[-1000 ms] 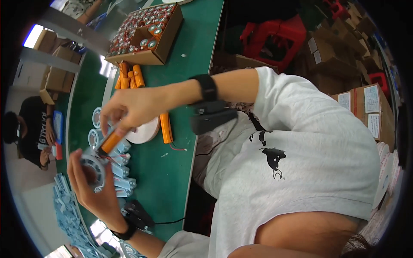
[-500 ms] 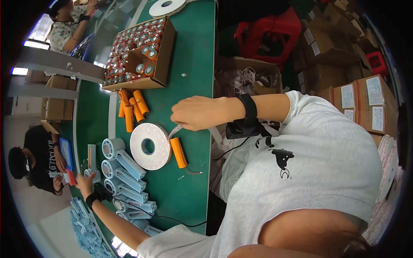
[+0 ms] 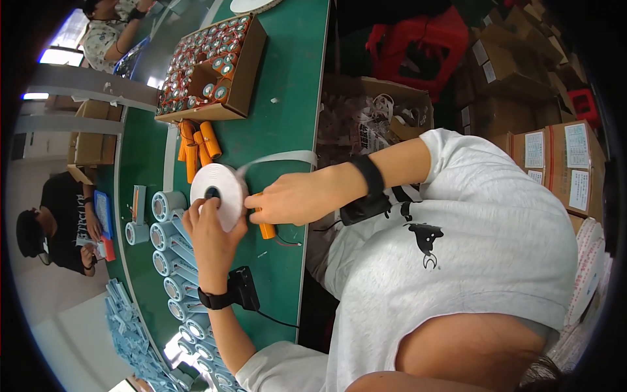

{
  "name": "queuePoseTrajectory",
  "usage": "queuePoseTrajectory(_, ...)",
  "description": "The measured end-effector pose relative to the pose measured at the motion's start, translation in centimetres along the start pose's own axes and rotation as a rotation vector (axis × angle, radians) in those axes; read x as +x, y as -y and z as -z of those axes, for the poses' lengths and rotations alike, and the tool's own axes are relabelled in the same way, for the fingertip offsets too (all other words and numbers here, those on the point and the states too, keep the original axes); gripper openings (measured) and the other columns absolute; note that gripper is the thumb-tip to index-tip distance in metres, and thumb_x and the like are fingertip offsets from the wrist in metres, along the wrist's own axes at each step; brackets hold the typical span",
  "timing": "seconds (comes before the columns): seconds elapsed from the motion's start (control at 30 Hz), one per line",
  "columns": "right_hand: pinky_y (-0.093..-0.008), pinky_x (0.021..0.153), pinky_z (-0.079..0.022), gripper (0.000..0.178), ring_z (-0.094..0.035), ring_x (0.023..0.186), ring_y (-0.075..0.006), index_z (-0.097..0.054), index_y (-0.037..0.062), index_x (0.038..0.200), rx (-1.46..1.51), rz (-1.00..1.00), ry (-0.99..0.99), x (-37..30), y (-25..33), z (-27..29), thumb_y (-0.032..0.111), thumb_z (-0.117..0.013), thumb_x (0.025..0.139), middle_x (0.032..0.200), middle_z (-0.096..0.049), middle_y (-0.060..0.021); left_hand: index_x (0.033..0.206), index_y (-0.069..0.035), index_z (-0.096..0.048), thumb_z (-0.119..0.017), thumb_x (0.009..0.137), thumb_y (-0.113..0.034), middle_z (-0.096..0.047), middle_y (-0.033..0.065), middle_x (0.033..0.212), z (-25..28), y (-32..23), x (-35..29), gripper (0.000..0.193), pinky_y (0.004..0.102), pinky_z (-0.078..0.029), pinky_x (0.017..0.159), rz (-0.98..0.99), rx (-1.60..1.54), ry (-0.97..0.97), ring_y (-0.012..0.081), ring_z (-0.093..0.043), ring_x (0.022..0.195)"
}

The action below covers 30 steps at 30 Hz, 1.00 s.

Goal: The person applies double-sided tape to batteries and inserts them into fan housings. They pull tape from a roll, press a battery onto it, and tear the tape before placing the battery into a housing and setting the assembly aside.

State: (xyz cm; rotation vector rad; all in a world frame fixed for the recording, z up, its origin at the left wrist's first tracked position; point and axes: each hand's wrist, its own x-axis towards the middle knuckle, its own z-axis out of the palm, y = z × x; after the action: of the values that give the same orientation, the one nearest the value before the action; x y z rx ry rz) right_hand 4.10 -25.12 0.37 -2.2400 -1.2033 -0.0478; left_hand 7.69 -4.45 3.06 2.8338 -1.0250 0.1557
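Observation:
My left hand (image 3: 214, 238) grips a roll of white tape (image 3: 225, 186), fingers at its core and thumb against its side; the roll is tilted up off the table. Beside it, my right hand (image 3: 294, 198) is closed over an orange battery pack (image 3: 267, 231), whose middle it hides. Thin wires trail from the pack's near end. A loose tape strip (image 3: 281, 157) arcs from beside the roll to the table's edge. Light-blue handheld fan housings (image 3: 166, 234) stand in a row beyond my left wrist.
More orange battery packs (image 3: 208, 139) lie beyond the roll, beside a cardboard box (image 3: 245, 91) of upright cells. One blue housing (image 3: 137, 233) stands apart. Blue parts (image 3: 127, 326) are piled at lower left. Two people work across the green table (image 3: 277, 130). A scrap-filled box (image 3: 418, 111) adjoins the table.
My left hand has come back from the far blue housing and taken hold of the tape roll, tilting it. My right hand has moved down onto the orange battery pack.

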Motion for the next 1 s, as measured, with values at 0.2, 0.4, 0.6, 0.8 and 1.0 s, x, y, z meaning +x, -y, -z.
queuePoseTrajectory(0.2,-0.0337,0.057,-0.047,0.021,-0.058,0.072,-0.0257,-0.052,0.0019,0.091,0.026,0.142,-0.128,1.0,1.4,-0.6,0.007,-0.056,0.071,0.095,-0.049,-0.0121,0.101,0.003,-0.050,-0.070,0.067,-0.013,-0.054,0.0127,0.097,5.8,-1.6,0.6,0.042,0.0366,-0.038,0.082,0.207,-0.061,-0.527,0.0287,-0.048,0.092)
queuePoseTrajectory(0.4,-0.0296,0.056,-0.046,0.011,-0.057,0.065,-0.0214,-0.054,0.0017,0.085,0.393,0.067,-0.956,1.8,2.4,4.7,0.010,-0.054,0.078,0.083,-0.056,-0.0109,0.107,0.002,-0.049,-0.075,0.062,-0.013,-0.052,0.0139,0.091,4.1,-5.0,-2.3,0.054,0.0396,-0.036,0.081,0.274,0.148,-0.700,0.0308,-0.046,0.090)
queuePoseTrajectory(0.6,-0.0294,0.055,-0.045,0.018,-0.056,0.058,-0.0190,-0.058,-0.0004,0.079,0.814,0.140,-0.159,0.3,3.5,3.9,0.014,-0.048,0.084,0.064,-0.057,-0.0125,0.104,0.004,-0.046,-0.072,0.067,-0.014,-0.058,0.0160,0.090,3.8,-1.5,-6.9,0.048,0.0402,-0.042,0.073,0.713,0.268,-0.790,0.0288,-0.051,0.082)
queuePoseTrajectory(0.8,-0.0339,0.065,-0.045,0.014,-0.056,0.075,-0.0219,-0.063,0.0030,0.073,0.166,-0.037,-0.058,8.0,-2.9,5.3,0.015,-0.059,0.069,0.078,-0.058,-0.0100,0.105,0.006,-0.045,-0.073,0.067,-0.017,-0.058,0.0164,0.096,4.4,-1.2,-9.2,0.053,0.0411,-0.043,0.077,0.643,0.194,-0.859,0.0302,-0.053,0.088)
queuePoseTrajectory(1.0,-0.0306,0.070,-0.042,0.009,-0.048,0.093,-0.0160,-0.062,0.0101,0.067,-0.755,0.277,-0.213,13.9,-8.3,1.9,0.018,-0.064,0.063,0.084,-0.052,-0.0035,0.109,0.006,-0.044,-0.073,0.067,-0.018,-0.058,0.0164,0.100,2.4,-1.7,-9.4,0.056,0.0383,-0.042,0.082,0.606,0.297,-0.820,0.0292,-0.053,0.094)
